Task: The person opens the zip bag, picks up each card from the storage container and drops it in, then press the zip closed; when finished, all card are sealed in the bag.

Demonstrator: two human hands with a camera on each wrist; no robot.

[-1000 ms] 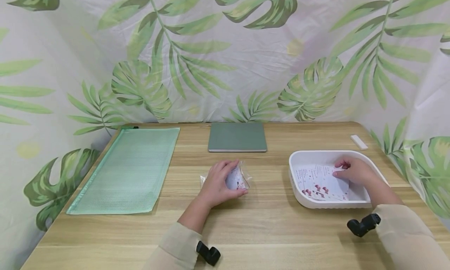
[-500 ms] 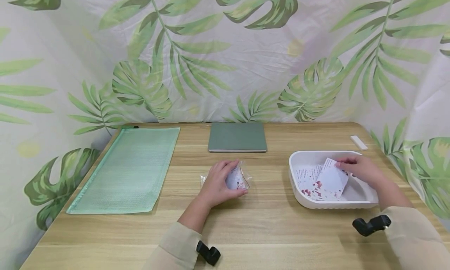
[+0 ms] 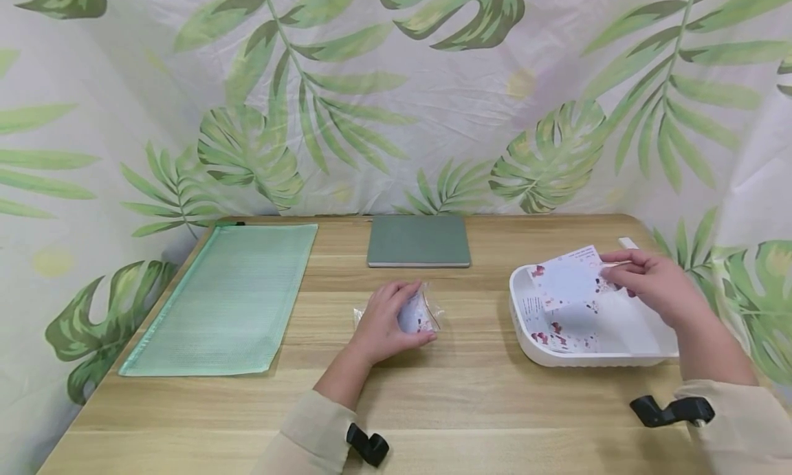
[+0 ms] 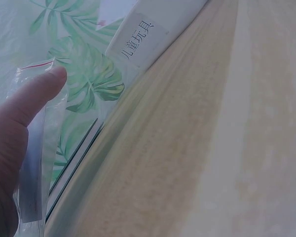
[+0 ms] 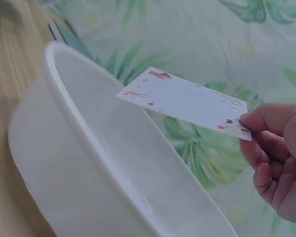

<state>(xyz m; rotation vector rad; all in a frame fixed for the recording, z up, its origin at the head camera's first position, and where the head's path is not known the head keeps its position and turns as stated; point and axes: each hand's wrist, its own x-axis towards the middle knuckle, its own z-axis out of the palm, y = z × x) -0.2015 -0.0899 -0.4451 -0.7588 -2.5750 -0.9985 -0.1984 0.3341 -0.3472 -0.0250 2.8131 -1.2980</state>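
Note:
Between thumb and fingertips, my right hand [image 3: 652,282] pinches a white printed card [image 3: 569,280] by one corner. The card is raised above the white plastic basin [image 3: 637,327], with small red figures round its margin. More printed cards [image 3: 566,334] lie in the basin's left part. Left of it, my left hand [image 3: 388,327] grips a small clear zip bag [image 3: 431,308] on the table, with a pale printed stack inside. In the left wrist view the thumb [image 4: 39,94] lies along the bag's red-lined zip end; the other fingers are mostly hidden.
A green notebook [image 3: 419,241] lies at the table's back edge. On the left is a flat mint-green mesh zip pouch [image 3: 229,300]. A small white block [image 3: 628,243] sits behind the basin, partly covered by my right hand. A leaf-patterned curtain [image 3: 371,117] hangs behind the table.
My right hand has lifted one card off the others in the basin, moving up and slightly right, and the card has tilted. The left hand and its bag stay put.

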